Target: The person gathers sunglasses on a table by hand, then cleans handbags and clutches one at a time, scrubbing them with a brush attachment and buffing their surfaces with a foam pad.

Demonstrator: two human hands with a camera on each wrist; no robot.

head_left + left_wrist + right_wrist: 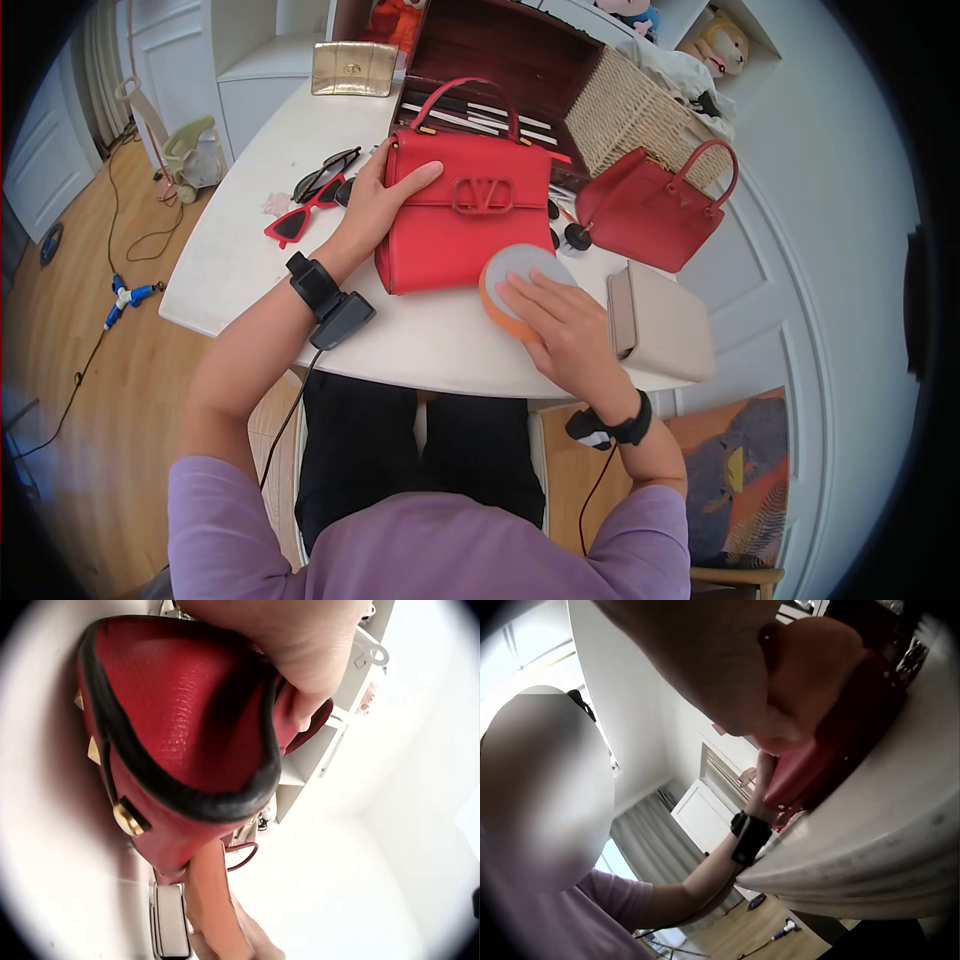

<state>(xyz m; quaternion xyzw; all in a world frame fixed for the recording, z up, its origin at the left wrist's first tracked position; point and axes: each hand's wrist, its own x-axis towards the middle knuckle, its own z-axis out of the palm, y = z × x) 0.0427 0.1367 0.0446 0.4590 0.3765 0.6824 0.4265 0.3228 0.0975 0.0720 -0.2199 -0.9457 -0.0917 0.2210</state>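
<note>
A red handbag (460, 215) with a V-shaped emblem on its flap stands upright on the white table. My left hand (375, 205) grips its left side, thumb lying over the front edge; the bag's dark-edged side panel (176, 712) fills much of the left wrist view. At the bag's lower right front corner, my right hand (565, 325) holds a round sponge (508, 262), grey on one face and orange around the side. Several fingers spread over the grey face. From the right wrist, the orange part of the sponge (810, 675) shows against the red bag.
To the right are a smaller dark red handbag (655, 210) and a cream bag (665, 325). Red sunglasses (305, 212) and black sunglasses (328, 172) lie at left. Behind stand a gold wallet (352, 70), an open dark case (500, 50) and a wicker basket (640, 105).
</note>
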